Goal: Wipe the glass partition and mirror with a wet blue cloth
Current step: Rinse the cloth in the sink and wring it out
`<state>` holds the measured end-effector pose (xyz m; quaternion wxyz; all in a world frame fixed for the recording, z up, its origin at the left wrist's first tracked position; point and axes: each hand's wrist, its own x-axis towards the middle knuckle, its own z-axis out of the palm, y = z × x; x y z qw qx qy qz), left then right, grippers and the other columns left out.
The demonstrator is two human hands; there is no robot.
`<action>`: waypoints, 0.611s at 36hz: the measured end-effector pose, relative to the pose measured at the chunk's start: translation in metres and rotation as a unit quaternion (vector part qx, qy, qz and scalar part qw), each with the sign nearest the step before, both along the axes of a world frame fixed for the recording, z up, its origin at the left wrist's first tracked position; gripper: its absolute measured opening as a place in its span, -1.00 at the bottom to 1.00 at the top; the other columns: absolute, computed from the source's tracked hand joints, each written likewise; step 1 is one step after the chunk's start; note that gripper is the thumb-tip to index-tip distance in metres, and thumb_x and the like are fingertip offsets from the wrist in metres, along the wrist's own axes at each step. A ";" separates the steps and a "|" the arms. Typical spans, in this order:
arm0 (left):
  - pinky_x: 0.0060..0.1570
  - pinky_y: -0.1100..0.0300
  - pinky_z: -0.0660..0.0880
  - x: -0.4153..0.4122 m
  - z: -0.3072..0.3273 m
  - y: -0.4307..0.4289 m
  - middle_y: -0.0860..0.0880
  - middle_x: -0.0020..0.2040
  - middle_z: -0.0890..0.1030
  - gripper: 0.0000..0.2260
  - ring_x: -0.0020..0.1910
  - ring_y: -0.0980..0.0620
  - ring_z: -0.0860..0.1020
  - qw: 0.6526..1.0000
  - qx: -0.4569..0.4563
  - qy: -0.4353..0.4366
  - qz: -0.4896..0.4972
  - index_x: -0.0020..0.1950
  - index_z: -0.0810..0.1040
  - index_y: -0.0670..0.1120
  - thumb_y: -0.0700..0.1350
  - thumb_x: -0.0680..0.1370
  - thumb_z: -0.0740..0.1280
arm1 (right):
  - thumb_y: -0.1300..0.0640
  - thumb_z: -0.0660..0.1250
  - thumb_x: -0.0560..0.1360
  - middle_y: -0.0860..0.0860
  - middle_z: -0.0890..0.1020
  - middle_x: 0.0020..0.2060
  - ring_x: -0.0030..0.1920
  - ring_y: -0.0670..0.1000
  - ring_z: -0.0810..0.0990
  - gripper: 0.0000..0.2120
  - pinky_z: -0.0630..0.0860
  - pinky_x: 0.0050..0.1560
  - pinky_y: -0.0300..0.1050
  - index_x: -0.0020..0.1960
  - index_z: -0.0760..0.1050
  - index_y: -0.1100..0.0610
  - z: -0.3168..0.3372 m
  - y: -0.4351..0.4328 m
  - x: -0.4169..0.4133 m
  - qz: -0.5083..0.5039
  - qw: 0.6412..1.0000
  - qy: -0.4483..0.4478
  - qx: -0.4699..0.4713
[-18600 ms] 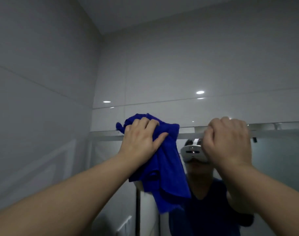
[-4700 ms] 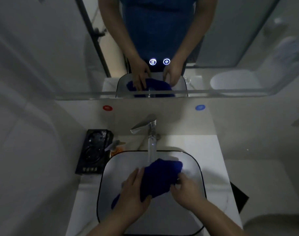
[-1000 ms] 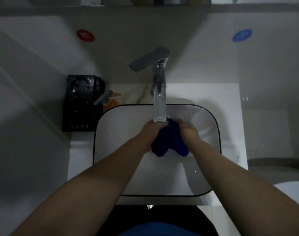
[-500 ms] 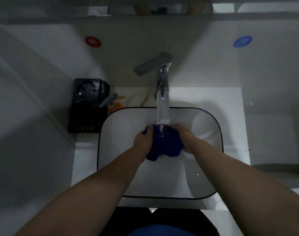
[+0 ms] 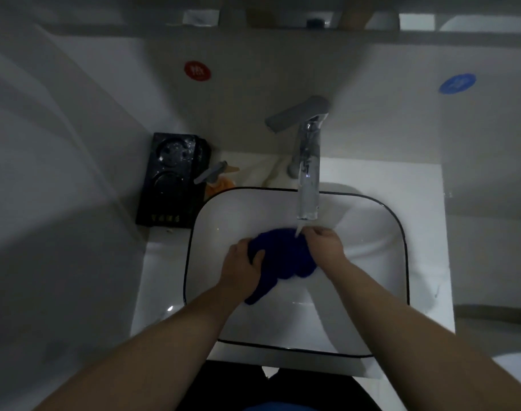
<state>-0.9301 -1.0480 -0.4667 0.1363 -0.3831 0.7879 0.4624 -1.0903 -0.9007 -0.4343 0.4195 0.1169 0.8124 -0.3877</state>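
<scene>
The blue cloth (image 5: 283, 258) lay bunched inside the white basin (image 5: 406, 262), just below the spout of the chrome faucet (image 5: 308, 161), with a thin stream of water (image 5: 298, 231) landing on its far edge. The left hand (image 5: 241, 264) gripped the cloth's left side, fingers curled under it and thumb laid over the top. The right hand (image 5: 324, 244) pinched the cloth's far right edge with curled fingers, right at the stream. One tail of the cloth trailed toward the near left, beside the left wrist.

The basin's thin black rim ran round both hands, with bare white bowl open on the near side and to the right. The countertop (image 5: 425, 209) showed as a wide strip on the right. On the left, a black tray (image 5: 170, 179) sat against the wall, touching the rim's far left corner, with an orange spray bottle (image 5: 219, 180) just beside it. The mirror (image 5: 416, 21) showed only as a strip along the top edge.
</scene>
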 end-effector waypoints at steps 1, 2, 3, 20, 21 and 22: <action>0.28 -0.16 0.59 -0.002 -0.001 0.000 -0.14 0.26 0.60 -0.64 0.19 -0.12 0.59 1.000 0.003 -0.008 -0.009 0.46 0.48 -0.12 0.06 0.74 0.27 | 0.17 0.30 0.63 0.11 0.71 0.04 0.08 0.12 0.66 -0.84 0.49 0.07 -0.15 0.10 0.66 0.12 0.002 0.001 0.002 -0.011 0.999 0.031 -0.007; 0.28 -0.18 0.59 -0.004 -0.002 -0.001 -0.14 0.26 0.61 -0.63 0.20 -0.13 0.59 1.000 0.006 -0.017 -0.017 0.46 0.48 -0.11 0.07 0.74 0.26 | 0.21 0.29 0.62 0.08 0.71 0.04 0.12 0.14 0.68 -0.81 0.51 0.07 -0.15 0.14 0.65 0.11 0.007 0.000 0.003 -0.024 0.998 0.055 -0.016; 0.29 -0.18 0.58 -0.005 -0.004 -0.003 -0.15 0.28 0.61 -0.62 0.21 -0.14 0.60 0.999 0.007 -0.025 -0.023 0.46 0.47 -0.11 0.08 0.74 0.24 | 0.22 0.29 0.61 0.07 0.72 0.04 0.14 0.14 0.69 -0.77 0.54 0.10 -0.13 0.20 0.64 0.11 0.012 -0.001 0.002 -0.040 0.996 0.078 -0.025; 0.30 -0.15 0.57 -0.020 0.015 -0.004 -0.16 0.29 0.58 -0.54 0.20 -0.16 0.59 0.995 0.032 -0.094 -0.029 0.43 0.46 -0.09 0.21 0.69 0.21 | 0.21 0.11 0.42 0.16 0.45 0.54 0.60 0.26 0.33 -0.32 0.38 0.57 0.14 0.54 0.42 0.28 0.145 -0.072 -0.059 0.330 0.793 0.508 -0.060; 0.30 -0.15 0.58 -0.019 0.019 -0.005 -0.14 0.28 0.58 -0.47 0.19 -0.14 0.60 0.994 0.043 -0.096 -0.028 0.42 0.46 -0.06 0.29 0.63 0.22 | 0.17 0.08 0.43 0.14 0.41 0.57 0.63 0.26 0.27 -0.29 0.34 0.59 0.15 0.57 0.37 0.27 0.149 -0.070 -0.060 0.359 0.794 0.488 -0.053; 0.28 -0.14 0.59 -0.017 0.016 -0.007 -0.10 0.26 0.60 -0.39 0.18 -0.11 0.61 0.993 0.060 -0.094 -0.030 0.41 0.46 -0.03 0.37 0.54 0.25 | 0.16 0.07 0.44 0.12 0.37 0.59 0.65 0.22 0.23 -0.29 0.28 0.63 0.07 0.60 0.34 0.25 0.154 -0.067 -0.062 0.377 0.802 0.461 -0.053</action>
